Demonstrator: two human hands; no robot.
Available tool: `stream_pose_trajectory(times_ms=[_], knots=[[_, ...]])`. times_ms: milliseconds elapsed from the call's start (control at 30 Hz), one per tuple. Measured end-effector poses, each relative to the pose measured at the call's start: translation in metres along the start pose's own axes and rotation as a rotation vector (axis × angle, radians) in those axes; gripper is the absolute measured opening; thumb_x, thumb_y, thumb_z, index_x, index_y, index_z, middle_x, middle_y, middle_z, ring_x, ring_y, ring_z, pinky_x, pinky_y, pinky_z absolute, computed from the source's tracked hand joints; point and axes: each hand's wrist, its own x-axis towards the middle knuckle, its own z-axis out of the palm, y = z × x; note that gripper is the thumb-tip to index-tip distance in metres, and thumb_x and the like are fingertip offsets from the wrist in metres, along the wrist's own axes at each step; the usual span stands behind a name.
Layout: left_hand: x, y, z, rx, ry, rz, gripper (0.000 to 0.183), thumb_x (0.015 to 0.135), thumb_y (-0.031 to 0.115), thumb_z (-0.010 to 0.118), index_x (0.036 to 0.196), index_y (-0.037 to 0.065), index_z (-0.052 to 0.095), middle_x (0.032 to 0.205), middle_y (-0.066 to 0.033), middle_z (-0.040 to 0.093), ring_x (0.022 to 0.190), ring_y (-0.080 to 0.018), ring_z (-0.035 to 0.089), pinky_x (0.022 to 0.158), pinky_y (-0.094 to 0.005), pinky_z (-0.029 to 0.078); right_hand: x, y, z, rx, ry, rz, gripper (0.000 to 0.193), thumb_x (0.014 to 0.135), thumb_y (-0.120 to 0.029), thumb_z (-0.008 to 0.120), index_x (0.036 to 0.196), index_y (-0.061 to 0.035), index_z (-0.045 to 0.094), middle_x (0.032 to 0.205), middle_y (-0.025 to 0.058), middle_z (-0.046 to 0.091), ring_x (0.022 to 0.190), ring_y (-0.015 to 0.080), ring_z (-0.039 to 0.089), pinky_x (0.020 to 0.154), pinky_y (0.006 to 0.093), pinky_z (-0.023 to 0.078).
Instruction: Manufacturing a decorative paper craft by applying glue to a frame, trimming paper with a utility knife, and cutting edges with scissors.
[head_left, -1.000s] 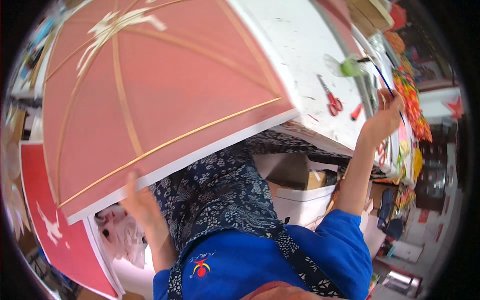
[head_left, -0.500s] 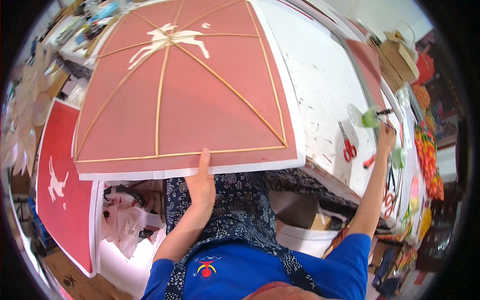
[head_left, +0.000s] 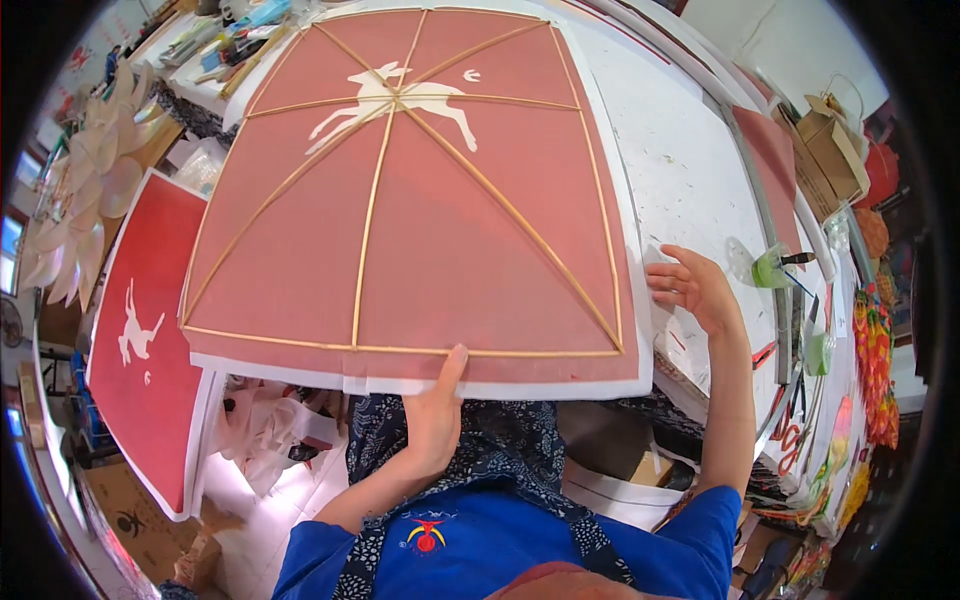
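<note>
A large red sheet (head_left: 290, 290) with white borders, a white deer-like cutout shape and thin bamboo strips (head_left: 368, 250) fixed in a crossing frame lies before me. Its near edge overhangs the white table. My left hand (head_left: 435, 415) grips that edge from below, thumb on top beside the bottom strip. Close to the sheet's right border, my right hand (head_left: 695, 285) is raised with fingers apart and holds nothing. Farther right, a clear cup with green liquid (head_left: 770, 268) has a dark-handled brush (head_left: 797, 258) in it.
A second red sheet with a white animal shape (head_left: 150, 320) hangs at the left. Cardboard boxes (head_left: 830, 160) stand at the back right. Red-handled scissors (head_left: 789, 445) lie at the table's right side. A cluttered bench (head_left: 215, 60) is at the far left.
My right hand has left the green cup and come left to the sheet's right border. The view has shifted, so the sheet appears farther right and lower. My left hand keeps its grip.
</note>
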Motion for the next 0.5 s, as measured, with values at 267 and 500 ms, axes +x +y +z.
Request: stream_pose_trajectory(times_ms=[267,500], knots=[[-0.032,0.007,-0.033,0.022,-0.168,0.0,0.034,0.091,-0.003,0.058,0.123,0.006,0.051,0.117,-0.0059,0.056,0.108,-0.0152,0.055,0.098,-0.0342,0.045,0.046,-0.016,0.031,-0.261,-0.231,0.182,0.033,0.089,-0.035,0.061,0.103,-0.0043,0.063,0.082,0.0031,0.067,0.067,0.0105,0.064,0.058,0.0227,0.05],[-0.047,0.015,-0.045,0.237,-0.185,-0.047,0.036,0.09,-0.003,0.06,0.124,0.006,0.051,0.117,-0.0057,0.056,0.11,-0.0152,0.055,0.098,-0.033,0.044,0.026,-0.012,0.032,-0.062,-0.035,-0.078,0.032,0.085,-0.025,0.068,0.105,0.0003,0.062,0.095,0.0073,0.068,0.078,0.0127,0.065,0.065,0.0261,0.051]])
